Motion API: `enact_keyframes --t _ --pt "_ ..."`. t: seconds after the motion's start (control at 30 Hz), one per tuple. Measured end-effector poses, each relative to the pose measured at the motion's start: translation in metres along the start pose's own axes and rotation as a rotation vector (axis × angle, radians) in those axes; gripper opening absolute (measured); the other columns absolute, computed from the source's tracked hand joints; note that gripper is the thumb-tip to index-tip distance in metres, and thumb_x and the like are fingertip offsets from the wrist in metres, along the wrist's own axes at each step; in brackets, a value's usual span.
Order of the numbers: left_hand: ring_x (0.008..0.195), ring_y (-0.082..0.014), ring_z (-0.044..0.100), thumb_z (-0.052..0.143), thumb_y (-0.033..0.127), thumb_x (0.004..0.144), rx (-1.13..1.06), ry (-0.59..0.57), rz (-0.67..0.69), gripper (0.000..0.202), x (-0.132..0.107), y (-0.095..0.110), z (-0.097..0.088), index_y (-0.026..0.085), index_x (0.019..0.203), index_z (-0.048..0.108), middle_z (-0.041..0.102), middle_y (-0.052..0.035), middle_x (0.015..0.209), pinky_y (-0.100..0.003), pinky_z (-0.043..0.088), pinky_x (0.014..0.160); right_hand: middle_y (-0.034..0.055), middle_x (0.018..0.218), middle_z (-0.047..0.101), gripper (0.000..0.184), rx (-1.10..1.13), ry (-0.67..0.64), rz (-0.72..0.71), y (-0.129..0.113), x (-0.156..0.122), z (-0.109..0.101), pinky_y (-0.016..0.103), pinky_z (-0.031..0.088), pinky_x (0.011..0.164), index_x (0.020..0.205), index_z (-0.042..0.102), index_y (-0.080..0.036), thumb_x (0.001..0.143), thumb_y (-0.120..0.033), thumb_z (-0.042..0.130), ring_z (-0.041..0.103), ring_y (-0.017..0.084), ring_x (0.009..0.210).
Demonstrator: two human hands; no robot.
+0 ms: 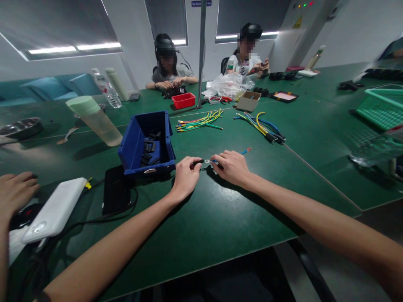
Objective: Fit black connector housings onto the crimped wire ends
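My left hand [186,178] pinches a small black plastic piece [198,162] between thumb and fingers. Facing it, my right hand [232,168] is closed on a blue wire [244,152], whose bare copper end sticks out to the right. The wire's silver ring lug [207,161] points at the black piece, with at most a small gap between them. Close to my left hand stands a blue bin [172,157] with several similar black pieces [149,147] inside. Beyond my hands lies a bundle of yellow and green wires [200,121].
Another wire bundle [258,126] lies to the right. A bottle [94,119], a black phone [116,191] and a white power bank [56,207] with cables are at left, near another person's hand [17,191]. Two people sit across, behind a metal pole [201,54].
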State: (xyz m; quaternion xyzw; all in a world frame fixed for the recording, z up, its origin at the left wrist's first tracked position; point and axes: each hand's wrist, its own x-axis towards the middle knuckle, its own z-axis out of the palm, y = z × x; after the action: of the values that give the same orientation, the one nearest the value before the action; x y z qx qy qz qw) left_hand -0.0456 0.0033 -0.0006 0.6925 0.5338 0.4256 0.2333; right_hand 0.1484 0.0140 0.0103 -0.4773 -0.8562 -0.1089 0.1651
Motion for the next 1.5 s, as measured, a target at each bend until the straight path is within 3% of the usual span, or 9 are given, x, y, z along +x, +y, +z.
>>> enact_keyframes --t 0.93,1.5 --pt "0.078 -0.0153 0.064 0.060 0.016 0.084 0.051 -0.017 0.059 0.018 -0.002 0.007 -0.001 0.019 0.096 0.073 0.070 -0.0053 0.093 -0.030 0.053 0.075 0.0071 0.079 0.068 0.028 0.016 -0.032 -0.024 -0.002 0.001 -0.001 0.032 0.026 0.068 0.100 0.067 -0.020 0.092 -0.031 0.043 0.052 0.019 0.076" --pt "0.081 -0.0151 0.064 0.056 0.016 0.087 0.003 -0.092 0.112 0.019 -0.003 0.013 -0.004 0.019 0.097 0.072 0.069 -0.0052 0.094 -0.029 0.052 0.075 0.0055 0.078 0.069 0.028 0.064 0.039 -0.072 0.003 -0.003 0.006 0.030 0.028 0.066 0.096 0.068 -0.020 0.092 -0.030 0.042 0.054 0.018 0.073"
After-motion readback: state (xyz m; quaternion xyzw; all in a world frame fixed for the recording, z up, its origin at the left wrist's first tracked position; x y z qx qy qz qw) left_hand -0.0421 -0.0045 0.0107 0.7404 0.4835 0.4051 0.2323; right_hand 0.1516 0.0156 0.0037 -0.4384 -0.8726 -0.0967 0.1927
